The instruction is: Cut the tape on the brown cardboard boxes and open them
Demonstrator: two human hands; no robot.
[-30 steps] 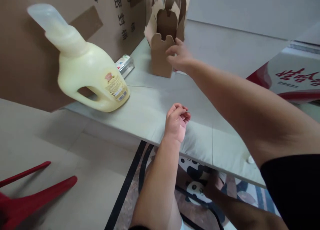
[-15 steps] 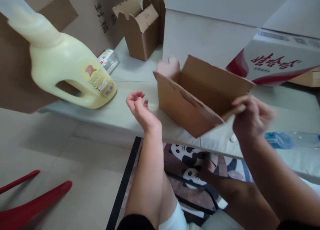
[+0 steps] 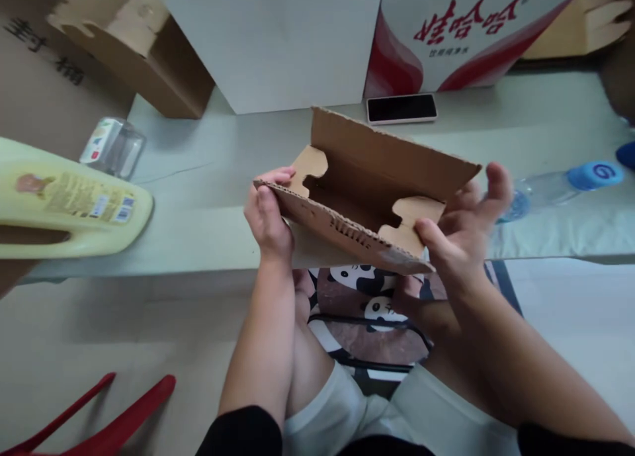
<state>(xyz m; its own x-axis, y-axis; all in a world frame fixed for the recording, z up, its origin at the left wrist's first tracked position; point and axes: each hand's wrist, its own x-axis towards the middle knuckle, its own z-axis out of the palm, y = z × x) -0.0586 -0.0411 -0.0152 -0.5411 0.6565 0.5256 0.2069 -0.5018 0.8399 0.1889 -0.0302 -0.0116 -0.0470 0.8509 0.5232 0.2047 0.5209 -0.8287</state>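
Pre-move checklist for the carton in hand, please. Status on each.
1. Left hand on carton: ok, at its left end.
2. Right hand on carton: ok, thumb on the right end flap.
3. Carton top closed: not ok, it gapes open.
4. Carton empty: cannot tell, bottom is partly hidden and dark.
5. Phone clear of carton: ok, lies beyond it.
6. Water bottle capped: ok, blue cap on.
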